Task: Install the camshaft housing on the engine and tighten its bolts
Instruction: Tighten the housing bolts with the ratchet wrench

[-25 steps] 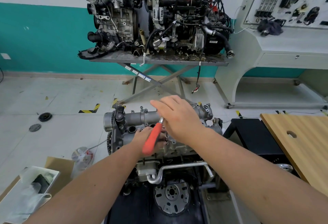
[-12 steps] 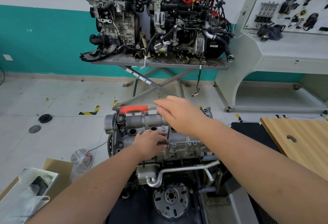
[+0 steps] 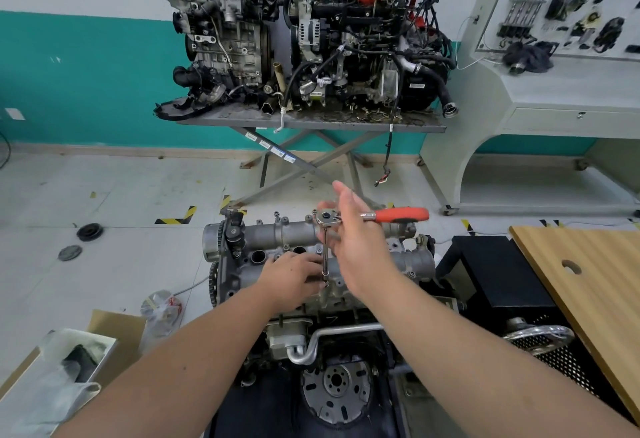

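My left hand steadies the ratchet extension's lower end on the camshaft housing. My right hand, fingers straight, pushes beside the ratchet head; the red handle points right.

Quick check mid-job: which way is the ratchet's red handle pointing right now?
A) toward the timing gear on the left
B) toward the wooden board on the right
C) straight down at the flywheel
B: the ratchet has its red handle lying level, reaching right past the right hand toward the wooden board.
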A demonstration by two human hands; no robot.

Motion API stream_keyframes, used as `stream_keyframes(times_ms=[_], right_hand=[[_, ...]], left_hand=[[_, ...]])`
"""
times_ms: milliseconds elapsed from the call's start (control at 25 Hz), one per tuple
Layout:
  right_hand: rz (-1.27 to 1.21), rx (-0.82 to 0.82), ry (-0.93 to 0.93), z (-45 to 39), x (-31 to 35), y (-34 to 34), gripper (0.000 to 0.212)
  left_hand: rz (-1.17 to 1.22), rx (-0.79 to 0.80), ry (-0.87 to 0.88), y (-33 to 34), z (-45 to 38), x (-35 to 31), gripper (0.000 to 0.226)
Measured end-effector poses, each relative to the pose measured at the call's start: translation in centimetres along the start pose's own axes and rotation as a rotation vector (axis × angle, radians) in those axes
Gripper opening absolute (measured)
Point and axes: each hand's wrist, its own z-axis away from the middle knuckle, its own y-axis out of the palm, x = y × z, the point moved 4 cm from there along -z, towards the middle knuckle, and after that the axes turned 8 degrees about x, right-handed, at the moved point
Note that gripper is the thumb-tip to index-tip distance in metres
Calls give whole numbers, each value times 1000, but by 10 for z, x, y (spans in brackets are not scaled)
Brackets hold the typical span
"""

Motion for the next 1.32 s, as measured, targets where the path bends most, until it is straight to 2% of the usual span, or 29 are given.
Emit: stream_keyframes(times_ms=[80, 240, 320, 360, 400, 440, 520, 560, 640, 680, 800, 880, 960, 1040, 1120, 1200, 1280, 1320], right_hand=[[336, 41, -141, 8, -5, 0, 38], [958, 18, -794, 11, 8, 5, 32], [1232, 35, -974, 7, 16, 10, 28], [1338, 68, -1013, 6, 20, 13, 30], [1427, 100, -1018, 5, 23, 15, 32], [1496, 139, -989, 4, 24, 17, 34], [1589, 236, -897, 5, 23, 19, 45], [1621, 297, -857, 5, 24, 20, 51], [1671, 389, -787, 4, 29, 20, 54], [1707, 406, -752, 2, 33, 19, 54], [1746, 399, -613, -6, 41, 21, 44], [1689, 333, -454, -15, 45, 23, 33], [1552, 239, -210, -25, 51, 22, 31], [1126, 180, 76, -29, 50, 14, 25], [434, 174, 302, -20, 40, 13, 13], [-59, 129, 325, -13, 26, 12, 13], [-310, 30, 259, -11, 15, 11, 18], [-359, -11, 211, -11, 12, 12, 17]], left_hand=[[-20, -6, 14, 0, 1, 0, 24], [46, -64, 23, 2, 0, 2, 12], [149, -98, 132, 1, 0, 2, 29], [139, -141, 202, 0, 1, -1, 24], [39, -252, 256, -4, 2, -5, 19], [7, -345, 272, -8, 7, -9, 26], [0, -473, 270, -15, 12, -13, 56], [18, -456, 252, -12, 11, -12, 58], [8, -330, 197, -9, 7, -11, 35], [22, -216, 110, -5, 4, -6, 23], [-31, -33, -30, 0, 0, 1, 22], [-29, -6, -33, 2, -1, -1, 23], [1, -4, -42, 3, -1, 2, 23], [15, -13, -40, 3, -1, 2, 24], [5, -7, -34, 2, -1, 1, 25], [-16, 7, -32, 3, -2, 1, 26], [-22, 0, -32, 2, -2, 0, 26], [-19, -5, -31, 1, -1, 0, 26]])
